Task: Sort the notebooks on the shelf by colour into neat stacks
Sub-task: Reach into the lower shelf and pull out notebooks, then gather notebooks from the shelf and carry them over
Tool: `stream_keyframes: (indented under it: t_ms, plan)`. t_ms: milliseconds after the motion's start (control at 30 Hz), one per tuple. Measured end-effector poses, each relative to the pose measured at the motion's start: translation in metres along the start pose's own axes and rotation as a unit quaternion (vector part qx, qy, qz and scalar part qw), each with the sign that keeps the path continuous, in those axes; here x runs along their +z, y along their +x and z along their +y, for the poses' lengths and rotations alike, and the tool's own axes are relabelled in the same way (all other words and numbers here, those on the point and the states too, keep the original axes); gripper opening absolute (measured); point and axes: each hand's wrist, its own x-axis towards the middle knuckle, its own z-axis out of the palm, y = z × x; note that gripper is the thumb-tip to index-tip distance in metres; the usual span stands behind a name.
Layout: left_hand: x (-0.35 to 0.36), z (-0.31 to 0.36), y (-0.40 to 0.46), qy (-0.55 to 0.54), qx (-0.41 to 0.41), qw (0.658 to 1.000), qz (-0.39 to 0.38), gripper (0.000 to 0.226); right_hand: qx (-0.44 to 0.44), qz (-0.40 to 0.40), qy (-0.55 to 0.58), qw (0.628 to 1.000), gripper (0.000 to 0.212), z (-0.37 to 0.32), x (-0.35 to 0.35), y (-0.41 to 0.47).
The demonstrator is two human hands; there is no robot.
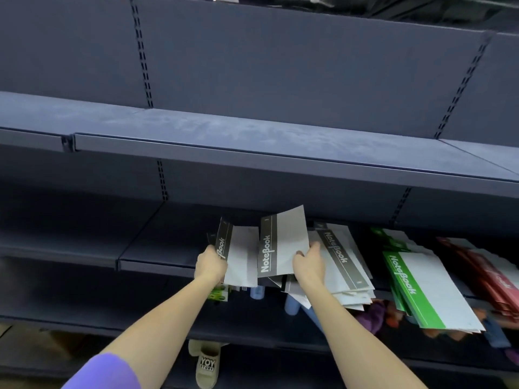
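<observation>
My left hand [211, 265] grips a black-spined notebook [241, 256] by its left edge, lifted off the shelf. My right hand [308, 262] holds a second black-spined notebook [280, 242], raised and tilted, with the word NoteBook on its spine strip. Under and right of my right hand lies a loose pile of black-spined notebooks [345, 265] that hangs over the shelf's front edge. Further right sits a stack of green-spined notebooks [427, 290], also overhanging. At the far right are red-spined notebooks [494, 279], partly cut off by the frame.
The dark blue shelf board [157, 248] stretches to the left of the notebooks. A bare upper shelf [224, 136] juts out above. Below, a lower shelf holds assorted small goods [258, 292]. A beige slipper [206, 366] shows on the floor.
</observation>
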Motion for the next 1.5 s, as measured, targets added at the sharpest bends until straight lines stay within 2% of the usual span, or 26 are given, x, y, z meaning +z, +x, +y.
stream_keyframes:
  t_ms: [100, 200, 300, 433, 633, 767, 933, 1033, 1100, 1233, 1367, 1500]
  plan:
    - [0.003, -0.008, 0.005, 0.114, 0.012, 0.993, 0.005, 0.022, -0.005, 0.001, -0.025, 1.0, 0.034, -0.004, 0.007, -0.003]
    - [0.007, -0.012, 0.011, 0.173, 0.044, 0.984, 0.01, 0.027, -0.019, 0.008, -0.044, 0.999, 0.038, -0.009, 0.016, -0.005]
    - [0.006, -0.011, 0.019, 0.195, 0.055, 0.979, 0.006, 0.039, -0.025, 0.01, -0.055, 0.998, 0.03, -0.017, 0.027, -0.008]
    - [-0.003, -0.014, 0.027, 0.234, 0.076, 0.969, -0.011, 0.035, -0.038, -0.015, -0.046, 0.998, 0.032, -0.028, 0.046, -0.013]
    - [-0.026, -0.036, 0.05, 0.173, 0.128, 0.976, -0.025, 0.044, -0.043, -0.044, -0.041, 0.997, 0.037, -0.049, 0.088, -0.016]
    - [-0.047, -0.053, 0.059, 0.211, 0.19, 0.959, -0.002, 0.046, -0.061, -0.036, -0.176, 0.982, 0.033, -0.056, 0.119, -0.018]
    - [-0.068, -0.069, 0.073, 0.237, 0.251, 0.939, -0.014, 0.045, -0.077, -0.038, -0.368, 0.926, 0.039, -0.05, 0.151, -0.022]
    - [-0.074, -0.072, 0.08, 0.246, 0.254, 0.935, -0.027, 0.045, -0.081, -0.04, -0.407, 0.909, 0.039, -0.055, 0.16, -0.02]
    - [-0.078, -0.073, 0.085, 0.248, 0.25, 0.935, -0.031, 0.047, -0.12, -0.064, -0.401, 0.906, 0.045, -0.06, 0.165, -0.014]
    - [-0.096, -0.078, 0.094, 0.239, 0.21, 0.947, -0.038, 0.051, -0.19, -0.131, -0.289, 0.929, 0.044, -0.074, 0.181, -0.008]
    - [-0.128, -0.094, 0.1, 0.236, 0.179, 0.955, -0.014, 0.051, -0.189, -0.196, -0.186, 0.944, 0.044, -0.094, 0.214, -0.012]
    - [-0.167, -0.122, 0.104, 0.242, 0.135, 0.961, 0.027, 0.05, -0.24, -0.237, -0.146, 0.93, 0.049, -0.117, 0.259, -0.029]
